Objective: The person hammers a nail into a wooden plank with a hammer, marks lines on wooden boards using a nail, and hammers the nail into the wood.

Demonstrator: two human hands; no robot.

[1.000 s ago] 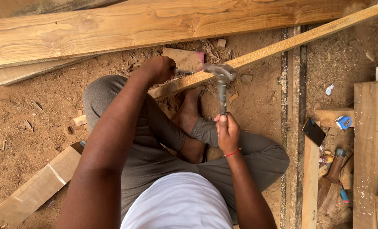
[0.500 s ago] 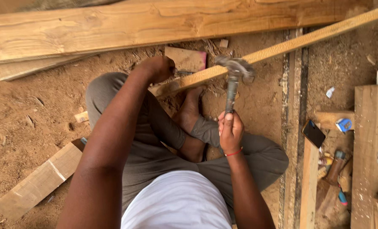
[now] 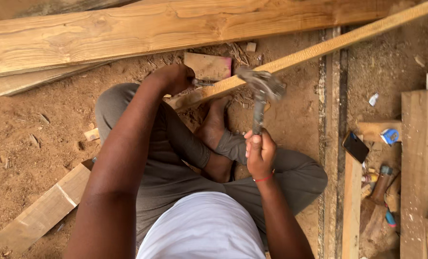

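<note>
With the left hand (image 3: 173, 79) pinching a thin metal chisel (image 3: 203, 83) against the long pale wooden batten (image 3: 290, 58), the right hand (image 3: 259, 153), wrapped round the steel claw hammer (image 3: 262, 93) raised beside that batten, should probably strike squarely.

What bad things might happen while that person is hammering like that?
1. The left hand pinches a small metal piece on the wood strip, close to the hammer head, so a missed swing could hit fingers.
2. A bare foot sits right under the strip; a slipping hammer might land on it.
3. The right hand grips only the handle's end, so control may be weaker.
</note>
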